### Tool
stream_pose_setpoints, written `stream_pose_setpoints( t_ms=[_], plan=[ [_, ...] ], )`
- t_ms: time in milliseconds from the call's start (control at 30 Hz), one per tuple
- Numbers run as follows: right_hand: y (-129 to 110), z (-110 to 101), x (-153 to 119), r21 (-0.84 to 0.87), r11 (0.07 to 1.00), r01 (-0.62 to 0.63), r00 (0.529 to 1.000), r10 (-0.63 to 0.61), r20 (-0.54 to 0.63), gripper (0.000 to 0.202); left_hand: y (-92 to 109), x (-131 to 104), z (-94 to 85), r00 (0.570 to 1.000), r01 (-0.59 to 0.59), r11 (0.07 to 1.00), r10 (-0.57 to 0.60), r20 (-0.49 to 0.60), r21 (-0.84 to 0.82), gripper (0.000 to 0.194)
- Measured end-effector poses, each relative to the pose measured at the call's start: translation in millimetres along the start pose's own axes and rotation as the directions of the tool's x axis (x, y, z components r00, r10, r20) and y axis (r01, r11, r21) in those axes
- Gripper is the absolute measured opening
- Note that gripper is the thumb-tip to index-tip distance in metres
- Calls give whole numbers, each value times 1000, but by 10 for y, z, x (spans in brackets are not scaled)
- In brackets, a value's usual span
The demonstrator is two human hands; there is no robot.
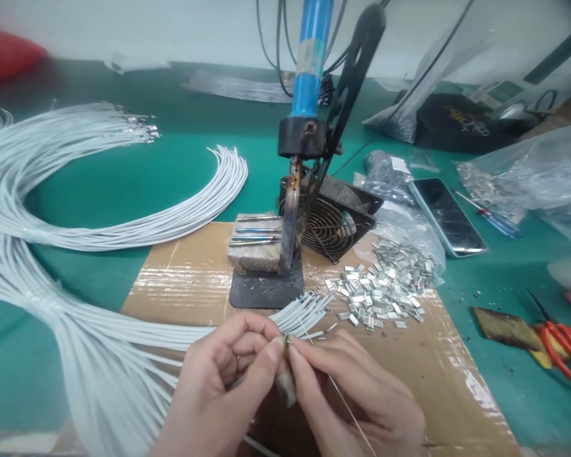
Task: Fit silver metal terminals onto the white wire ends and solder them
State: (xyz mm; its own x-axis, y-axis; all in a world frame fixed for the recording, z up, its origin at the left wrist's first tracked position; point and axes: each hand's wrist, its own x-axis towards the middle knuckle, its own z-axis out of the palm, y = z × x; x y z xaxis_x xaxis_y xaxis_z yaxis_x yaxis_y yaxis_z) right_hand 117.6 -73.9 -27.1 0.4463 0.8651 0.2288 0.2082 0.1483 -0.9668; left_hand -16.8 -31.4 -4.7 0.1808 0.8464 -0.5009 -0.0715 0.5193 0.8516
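You are bringing both hands together above the cardboard (409, 381), toward the counter's (514, 273) near edge. Your left hand (219, 381) and right hand (361, 393) are pinching a small piece (288, 340) between thumbs and forefingers; your fingers are hiding most of it, so its exact shape is unclear. A grey scrap (286, 386) is showing below your fingertips, and a thin white wire (347, 406) is running down beside your right hand.

Just beyond your hands, the ends of white cables (297, 314) are lying on the cardboard, their lengths sweeping toward the counter's left edge. A blue-handled soldering iron (309, 82) is pointing down beside a rough block (254, 257), with a black fan (330, 225) standing behind. Loose metal clips (385, 285) are lying across the cardboard's far right corner. Toward the counter's right edge, a phone (450, 219) and red-handled scissors (564, 349) are resting.
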Motion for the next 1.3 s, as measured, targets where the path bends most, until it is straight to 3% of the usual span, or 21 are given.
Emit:
stream_pose_setpoints(
  t_ms=[67, 100, 200, 300, 400, 467, 567, 633, 733, 833, 967, 1067, 1167, 1300],
  plan=[
    [52, -192, 209, -145, 989, -10, 983, 36, 178, 19, 68, -1, 38, 997, 33, 999, -33, -76, -1, 42],
    [84, -288, 339, -304, 952, -23, 976, 88, 201, 15, 92, -4, 54, 994, 45, 999, -46, -96, -3, 39],
    [194, -475, 756, -513, 855, -70, 980, 156, 127, 21, 111, -6, 63, 995, 46, 999, -46, -90, 0, 33],
    [294, -467, 1066, -666, 742, -74, 961, 232, 152, 11, 97, 1, 36, 998, 30, 1000, -30, -62, 6, 29],
    [359, -382, 1200, -752, 656, -67, 920, 333, 209, 20, 107, -13, 34, 997, 20, 1000, -19, -76, 11, 26],
    [373, -364, 1211, -761, 646, -62, 905, 359, 230, 24, 122, -30, 44, 994, 23, 1000, -22, -106, 5, 25],
    [338, -436, 1142, -711, 698, -86, 934, 306, 187, 18, 118, -34, 34, 992, 31, 999, -33, -119, -26, 25],
    [275, -525, 1042, -641, 760, -108, 959, 249, 133, 13, 91, -17, 4, 997, 22, 999, -24, -77, -27, 24],
    [147, -639, 831, -536, 834, -130, 980, 190, 58, 21, 43, 18, -36, 1000, 0, 1000, 0, -4, -19, 23],
    [45, -670, 625, -417, 889, -188, 978, 206, 0, 18, 21, 43, -39, 998, -6, 1000, 5, -68, -16, 21],
    [-7, -587, 464, -215, 957, -196, 972, 218, 83, 9, 34, 66, -26, 999, -41, 999, 42, -23, 24, 18],
    [-61, -438, 373, -45, 935, -352, 931, 355, 82, 8, 73, 47, 0, 995, -24, 998, 30, -99, 64, 18],
    [-154, -268, 287, 142, 827, -543, 837, 548, 10, 13, 110, 9, 32, 984, -1, 997, 15, -179, 76, 19],
    [-229, -155, 254, 189, 757, -626, 778, 621, 92, 18, 115, 7, 33, 992, -20, 994, 33, -121, 106, 19]
  ],
)
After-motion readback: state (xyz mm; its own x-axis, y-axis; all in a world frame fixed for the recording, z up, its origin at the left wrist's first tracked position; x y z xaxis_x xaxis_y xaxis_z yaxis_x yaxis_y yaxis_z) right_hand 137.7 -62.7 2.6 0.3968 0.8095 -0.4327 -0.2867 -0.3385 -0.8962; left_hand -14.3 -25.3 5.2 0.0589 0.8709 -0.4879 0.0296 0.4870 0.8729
